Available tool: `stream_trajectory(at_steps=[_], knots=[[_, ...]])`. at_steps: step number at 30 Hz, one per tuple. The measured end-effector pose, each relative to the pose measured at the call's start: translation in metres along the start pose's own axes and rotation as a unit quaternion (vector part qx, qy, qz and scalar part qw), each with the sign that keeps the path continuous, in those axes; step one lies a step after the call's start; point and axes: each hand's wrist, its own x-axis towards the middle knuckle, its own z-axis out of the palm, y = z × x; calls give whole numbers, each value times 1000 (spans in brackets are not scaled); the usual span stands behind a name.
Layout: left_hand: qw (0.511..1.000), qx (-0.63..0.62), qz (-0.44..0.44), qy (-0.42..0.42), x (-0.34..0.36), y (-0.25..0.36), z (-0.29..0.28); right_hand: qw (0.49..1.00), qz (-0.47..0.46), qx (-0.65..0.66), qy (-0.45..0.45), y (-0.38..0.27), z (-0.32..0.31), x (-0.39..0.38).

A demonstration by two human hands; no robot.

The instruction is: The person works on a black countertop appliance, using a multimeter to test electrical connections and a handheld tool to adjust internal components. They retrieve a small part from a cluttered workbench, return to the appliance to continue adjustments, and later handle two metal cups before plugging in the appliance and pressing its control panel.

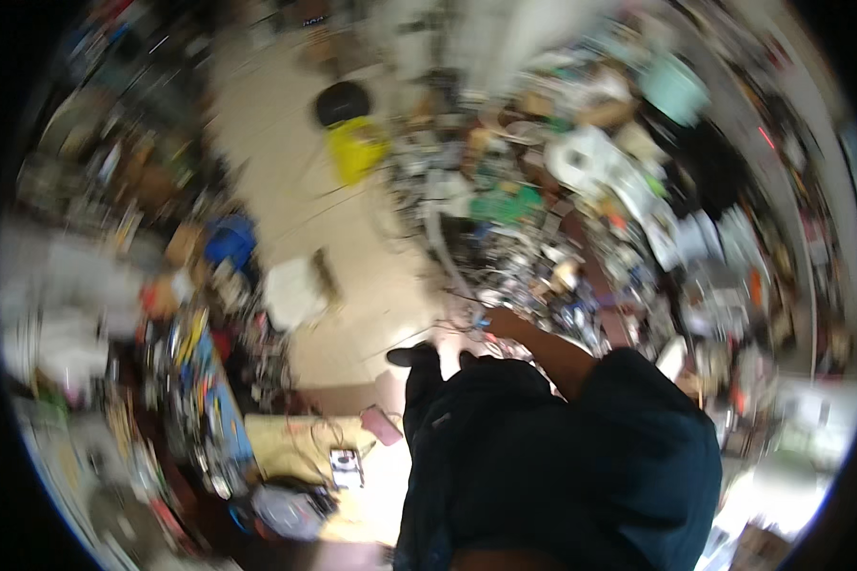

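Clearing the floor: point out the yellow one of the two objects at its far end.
The yellow bag-like object, nearer; the round black object sits just behind.

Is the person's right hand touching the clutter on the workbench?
Cannot tell. In the blurred head view the right forearm reaches into the cluttered workbench, but the hand itself is lost among small parts.

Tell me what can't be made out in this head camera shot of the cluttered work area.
- Right hand: the bare forearm reaches into the pile of small parts; blur and clutter hide the hand, so its grip is unknown.
- Left hand: not in view.
- Small parts on the right bench: motion blur smears them beyond telling apart.
- Yellow bin on the pale floor: contents blurred.
- Frame edges: fisheye rim cuts everything off.
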Motion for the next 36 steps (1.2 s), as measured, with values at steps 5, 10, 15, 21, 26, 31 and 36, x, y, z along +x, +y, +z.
stream_trajectory(at_steps=[5,10,15,21,26,31,36], knots=[[995,-2,-17,102,5,71,-28,997,-10,51,-60,-42,1,67],[971,-198,68,116,-21,140,-4,973,83,43,-211,-92,-49,147],[931,-269,-19,246,-57,114,6,917,-20,-174,-358,-262,-60,263],[873,-343,-213,272,-92,57,92,851,-167,-251,-430,-464,13,385],[847,-379,-249,279,-77,110,158,719,-268,-351,-537,-606,109,410],[877,-332,-195,286,-13,151,231,441,-428,-570,-545,-690,167,344],[861,-413,-180,236,31,206,291,185,-521,-638,-536,-708,181,276]])
